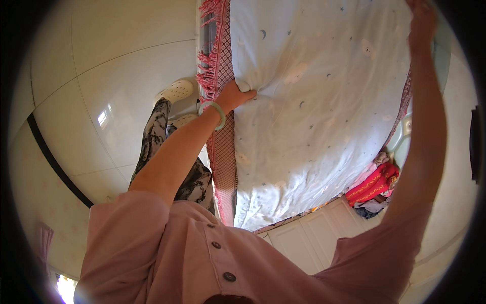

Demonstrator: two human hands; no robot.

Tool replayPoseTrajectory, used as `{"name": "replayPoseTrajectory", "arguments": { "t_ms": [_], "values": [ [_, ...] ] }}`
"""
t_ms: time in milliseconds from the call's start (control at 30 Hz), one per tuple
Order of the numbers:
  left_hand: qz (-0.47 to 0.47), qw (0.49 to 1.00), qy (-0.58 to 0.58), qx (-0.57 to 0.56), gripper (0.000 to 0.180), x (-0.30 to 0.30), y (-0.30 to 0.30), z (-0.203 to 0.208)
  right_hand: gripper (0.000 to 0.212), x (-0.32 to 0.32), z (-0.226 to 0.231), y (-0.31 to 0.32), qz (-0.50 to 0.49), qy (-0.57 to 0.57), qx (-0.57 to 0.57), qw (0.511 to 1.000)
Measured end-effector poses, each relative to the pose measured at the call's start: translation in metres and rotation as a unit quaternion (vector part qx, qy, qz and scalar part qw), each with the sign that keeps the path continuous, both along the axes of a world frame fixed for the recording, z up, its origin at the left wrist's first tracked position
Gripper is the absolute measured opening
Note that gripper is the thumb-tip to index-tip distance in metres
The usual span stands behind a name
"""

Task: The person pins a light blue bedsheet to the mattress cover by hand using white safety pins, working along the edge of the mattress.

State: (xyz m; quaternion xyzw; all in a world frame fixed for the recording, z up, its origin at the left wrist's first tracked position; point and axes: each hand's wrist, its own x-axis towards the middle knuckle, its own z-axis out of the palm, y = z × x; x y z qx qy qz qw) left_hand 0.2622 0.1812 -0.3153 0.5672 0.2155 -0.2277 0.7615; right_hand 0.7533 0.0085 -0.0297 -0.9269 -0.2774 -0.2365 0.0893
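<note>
my pink buttoned shirt (223,263) lies closest and hides part of what is below me. beyond its left sleeve, my patterned trousers (154,129) show under my left forearm, which crosses in front of them. a pale green bangle (221,116) circles that wrist. my left hand (234,96) pinches the left edge of the white quilt (304,126), thumb on top, most of the fingers hidden, with creases running out from the pinch. the quilt, printed with moons and stars, spreads over the bed between my arms, its nearer end brightly lit.

under its left edge runs a red patterned bedspread (223,147) with a tasselled fringe (206,76); my left wrist lies across it. white panelled doors (309,230) sit past the quilt's near end, partly cut off by my shirt. just beside them a red cloth (372,183) lies heaped with dark clothing (368,212), my right arm crossing close by. cream clogs (177,91) rest on the tiled floor (96,116) left of the bed.

farthest off, my right hand (423,23) reaches the quilt's far right edge, near the picture's top; i cannot tell whether its fingers are closed on anything.
</note>
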Motion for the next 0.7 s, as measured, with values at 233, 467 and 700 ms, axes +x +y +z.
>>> {"name": "replayPoseTrajectory", "arguments": {
  "t_ms": [233,467,700],
  "values": [
    [-0.026,0.998,0.031,-0.037,0.054,0.001,0.002,-0.006,0.012,-0.201,-0.133,-0.065,-0.103,0.334,-0.169,0.922],
    [-0.006,0.999,0.016,-0.03,0.056,-0.001,-0.001,-0.006,0.013,-0.265,-0.177,-0.061,-0.058,0.301,-0.296,0.905],
    [-0.057,0.998,0.008,-0.032,0.06,0.0,0.003,-0.009,0.015,-0.262,-0.169,-0.047,-0.022,0.257,-0.248,0.934]
  ]
}}
